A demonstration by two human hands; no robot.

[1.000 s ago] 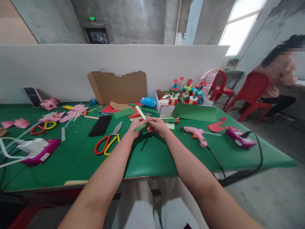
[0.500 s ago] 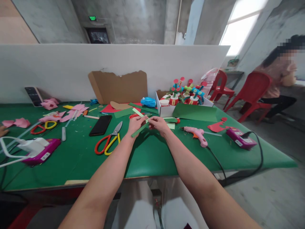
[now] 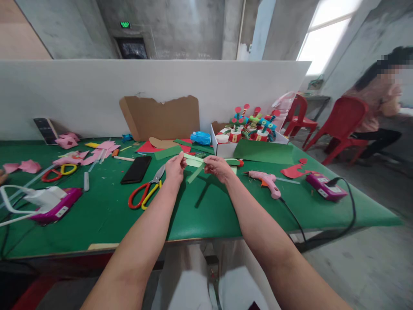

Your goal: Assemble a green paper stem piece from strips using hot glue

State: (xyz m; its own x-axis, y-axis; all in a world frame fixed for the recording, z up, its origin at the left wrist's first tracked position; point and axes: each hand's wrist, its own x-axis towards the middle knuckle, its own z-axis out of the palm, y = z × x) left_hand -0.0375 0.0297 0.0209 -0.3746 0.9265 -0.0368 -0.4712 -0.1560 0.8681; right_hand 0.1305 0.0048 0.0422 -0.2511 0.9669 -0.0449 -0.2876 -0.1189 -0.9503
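Observation:
Two narrow green paper strips (image 3: 195, 173) meet at a corner over the green table. My right hand (image 3: 218, 167) pinches them where they join, the darker strip slanting down to the left. My left hand (image 3: 176, 165) is closed on the far end of the lighter strip, which stretches between both hands. Just left of my left wrist lie scissors (image 3: 146, 189) with one red and one yellow handle. Behind the hands are green paper sheets (image 3: 168, 152) and a blue packet (image 3: 201, 137). A pink glue gun (image 3: 265, 180) rests to the right of my right hand.
A white box (image 3: 226, 149) holds several paper spring figures. A black phone (image 3: 136, 169) and a purple power strip (image 3: 61, 204) lie on the left, another power strip (image 3: 326, 187) on the right with a cable. Pink paper pieces are scattered at left. A person sits far right.
My left hand has moved left, away from the right hand, pulling one strip out straight between them. The other strip now hangs free below the right fingers.

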